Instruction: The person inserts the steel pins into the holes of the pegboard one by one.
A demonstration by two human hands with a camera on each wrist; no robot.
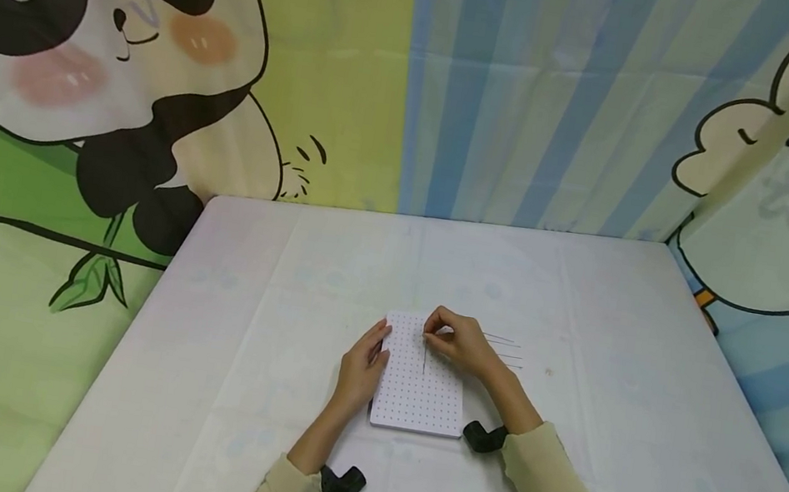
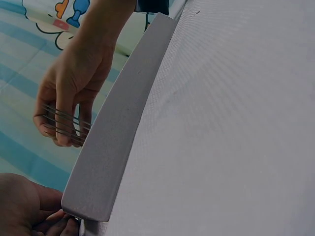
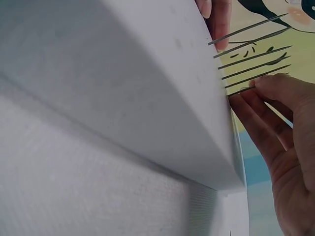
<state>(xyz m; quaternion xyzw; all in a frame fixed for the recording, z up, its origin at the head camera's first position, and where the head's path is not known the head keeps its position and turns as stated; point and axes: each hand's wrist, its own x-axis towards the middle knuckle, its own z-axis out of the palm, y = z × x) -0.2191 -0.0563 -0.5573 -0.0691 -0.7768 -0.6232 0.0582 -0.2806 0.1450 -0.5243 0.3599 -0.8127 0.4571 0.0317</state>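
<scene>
A white pegboard point(image 1: 418, 401) with rows of small holes lies on the table. My left hand point(image 1: 360, 367) grips its left edge; in the left wrist view the left hand's fingers point(image 2: 47, 196) bend around the board's corner. Over the upper part of the board, my right hand point(image 1: 460, 343) pinches a thin metal pin point(image 3: 241, 91) between thumb and fingertips, its lower end at the board's surface. Several more thin metal pins point(image 3: 253, 58) stand in a row beside it, upright from the board. The right fingers partly cover the pinched pin.
Several loose thin pins point(image 1: 504, 354) lie on the white table point(image 1: 330, 271) just right of the board, near the right forearm. A black wrist camera point(image 1: 342, 484) sits at the left cuff, another black wrist camera point(image 1: 484, 438) at the right. Printed cloth point(image 1: 337, 61) hangs behind the table.
</scene>
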